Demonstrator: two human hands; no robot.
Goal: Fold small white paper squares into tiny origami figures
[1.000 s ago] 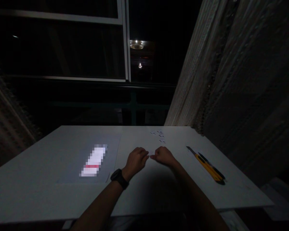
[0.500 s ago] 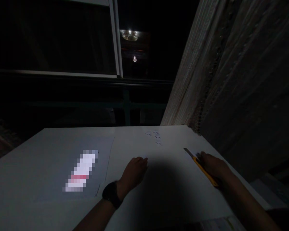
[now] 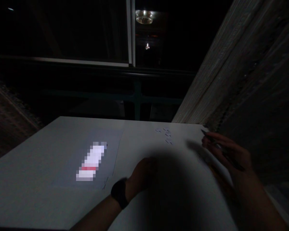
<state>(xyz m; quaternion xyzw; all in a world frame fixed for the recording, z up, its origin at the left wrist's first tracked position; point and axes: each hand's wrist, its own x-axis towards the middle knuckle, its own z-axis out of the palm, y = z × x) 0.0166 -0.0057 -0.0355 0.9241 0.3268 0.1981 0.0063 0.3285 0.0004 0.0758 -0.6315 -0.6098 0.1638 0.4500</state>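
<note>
My right hand (image 3: 227, 150) is closed around a slim dark pen (image 3: 237, 164), its pointed tip toward the table's far right corner. Below that hand, a yellow utility knife (image 3: 220, 179) lies on the white table (image 3: 139, 134), dim and partly covered by the hand and wrist. My left hand (image 3: 144, 171), with a black watch (image 3: 119, 193) on the wrist, rests over the table near the middle, fingers curled in. Shadow hides whatever may be in them. Several tiny paper scraps (image 3: 168, 135) lie beyond it.
A sheet of paper (image 3: 71, 154) lies on the left of the table, with a bright pixelated object (image 3: 92, 158) on it. A curtain (image 3: 207, 70) hangs along the right, and another curtain (image 3: 9, 118) at the left. The dark window (image 3: 62, 32) stands behind the table.
My right hand has lifted from beside the yellow knife and now holds a pen above it. The view has shifted, and my left hand stays curled over the table.
</note>
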